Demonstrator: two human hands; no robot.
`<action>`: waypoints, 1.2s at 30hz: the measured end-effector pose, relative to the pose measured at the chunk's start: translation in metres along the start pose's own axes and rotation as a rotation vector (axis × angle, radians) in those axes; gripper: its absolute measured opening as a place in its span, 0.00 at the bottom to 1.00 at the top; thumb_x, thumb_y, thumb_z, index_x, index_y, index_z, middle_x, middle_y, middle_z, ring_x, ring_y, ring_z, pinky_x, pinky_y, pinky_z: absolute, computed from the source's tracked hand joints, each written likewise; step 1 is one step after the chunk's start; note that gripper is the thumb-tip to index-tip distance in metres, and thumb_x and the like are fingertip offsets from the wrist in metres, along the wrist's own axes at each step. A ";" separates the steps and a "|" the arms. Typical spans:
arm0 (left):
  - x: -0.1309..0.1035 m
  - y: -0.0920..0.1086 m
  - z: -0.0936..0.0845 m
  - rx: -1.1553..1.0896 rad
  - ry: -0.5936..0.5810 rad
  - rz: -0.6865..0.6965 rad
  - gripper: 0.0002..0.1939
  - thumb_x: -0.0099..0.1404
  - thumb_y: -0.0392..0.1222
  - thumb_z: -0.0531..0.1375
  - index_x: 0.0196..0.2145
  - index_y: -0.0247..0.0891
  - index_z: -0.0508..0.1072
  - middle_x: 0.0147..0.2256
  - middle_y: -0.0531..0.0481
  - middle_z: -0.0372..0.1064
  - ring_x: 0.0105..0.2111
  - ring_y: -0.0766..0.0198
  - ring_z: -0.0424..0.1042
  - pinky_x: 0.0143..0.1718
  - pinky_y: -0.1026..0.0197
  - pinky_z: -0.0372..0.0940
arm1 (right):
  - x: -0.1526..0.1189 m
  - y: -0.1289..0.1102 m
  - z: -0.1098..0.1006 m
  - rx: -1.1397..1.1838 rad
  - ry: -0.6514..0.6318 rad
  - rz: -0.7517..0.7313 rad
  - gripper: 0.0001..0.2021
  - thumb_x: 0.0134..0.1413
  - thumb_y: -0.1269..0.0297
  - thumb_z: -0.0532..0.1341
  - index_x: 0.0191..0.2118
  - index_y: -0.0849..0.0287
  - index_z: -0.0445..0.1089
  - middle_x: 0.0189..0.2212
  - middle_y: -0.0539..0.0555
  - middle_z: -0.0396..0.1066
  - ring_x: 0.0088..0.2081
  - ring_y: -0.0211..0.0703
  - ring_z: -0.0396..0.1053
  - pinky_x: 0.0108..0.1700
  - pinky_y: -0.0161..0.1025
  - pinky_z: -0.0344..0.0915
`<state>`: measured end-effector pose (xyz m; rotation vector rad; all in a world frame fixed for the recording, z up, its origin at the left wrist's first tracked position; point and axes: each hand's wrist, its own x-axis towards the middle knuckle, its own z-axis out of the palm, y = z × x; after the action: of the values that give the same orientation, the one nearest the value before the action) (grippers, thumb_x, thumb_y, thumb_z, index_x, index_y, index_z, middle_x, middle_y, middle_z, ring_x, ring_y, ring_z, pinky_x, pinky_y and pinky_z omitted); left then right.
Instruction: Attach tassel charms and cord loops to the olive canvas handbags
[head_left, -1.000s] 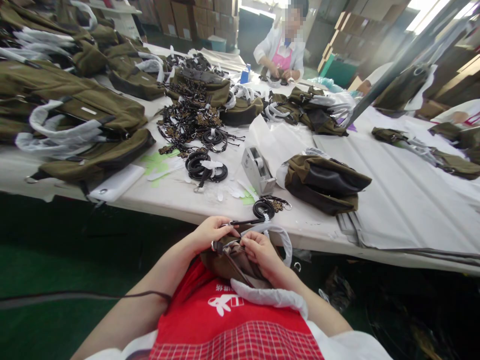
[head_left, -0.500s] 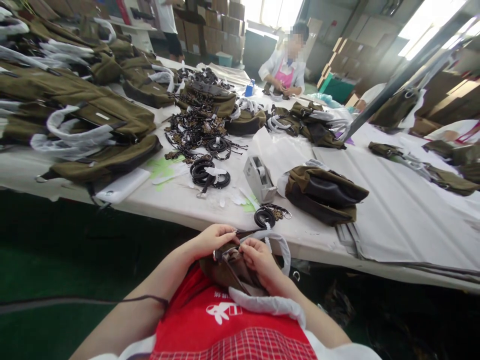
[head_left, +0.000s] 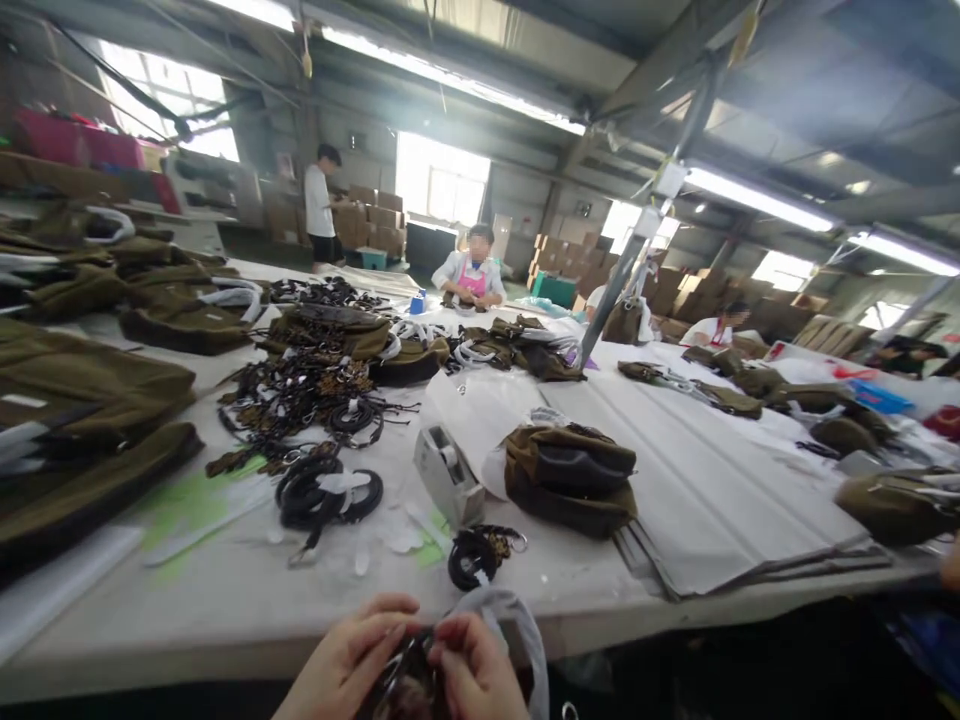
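At the bottom edge of the view, my left hand (head_left: 352,655) is closed on the left side of a brown bag's (head_left: 409,690) opening. My right hand (head_left: 478,665) pinches the opposite side of the same opening, close to the left fingertips. Most of the bag lies below the picture. Its handle (head_left: 531,640), covered in pale wrapping, arches up beside my right hand. Just beyond, on the table (head_left: 217,610), rests a coiled black strap (head_left: 471,560) with a patterned cord and a metal ring.
A tape dispenser (head_left: 450,480) stands beside a folded olive bag (head_left: 570,475). Coiled straps (head_left: 330,490) and a tangled heap of cords (head_left: 292,385) lie left of it. Olive bags (head_left: 82,390) are piled at far left. Grey sheets (head_left: 705,490) cover the right side. A co-worker (head_left: 472,275) sits opposite.
My view has tilted up and swung right, so the hands and bag now sit lower in the picture. Both hands remain at the bag's opening.
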<state>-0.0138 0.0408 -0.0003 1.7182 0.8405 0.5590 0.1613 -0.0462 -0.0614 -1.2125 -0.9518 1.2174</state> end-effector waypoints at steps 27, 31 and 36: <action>-0.001 0.058 0.014 -0.101 -0.204 -0.076 0.14 0.63 0.46 0.59 0.30 0.32 0.77 0.25 0.50 0.73 0.25 0.67 0.69 0.28 0.67 0.64 | -0.015 -0.098 -0.028 -0.889 -0.401 -0.391 0.18 0.70 0.59 0.49 0.42 0.61 0.74 0.31 0.55 0.76 0.34 0.43 0.73 0.38 0.37 0.66; 0.000 0.060 0.012 0.031 -0.226 -0.005 0.12 0.63 0.42 0.58 0.30 0.32 0.78 0.27 0.49 0.75 0.28 0.66 0.70 0.30 0.67 0.64 | -0.014 -0.097 -0.030 -0.942 -0.431 -0.378 0.17 0.71 0.59 0.48 0.43 0.60 0.73 0.31 0.55 0.75 0.34 0.42 0.71 0.37 0.36 0.64; 0.001 0.061 0.014 0.074 -0.212 -0.013 0.12 0.64 0.41 0.58 0.30 0.33 0.78 0.26 0.49 0.74 0.27 0.66 0.70 0.30 0.67 0.63 | -0.014 -0.095 -0.031 -0.995 -0.447 -0.401 0.18 0.71 0.60 0.47 0.42 0.60 0.72 0.31 0.54 0.74 0.33 0.42 0.70 0.36 0.36 0.62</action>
<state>0.0124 0.0230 0.0539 1.8017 0.7274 0.3332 0.2048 -0.0597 0.0290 -1.3857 -2.1771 0.6706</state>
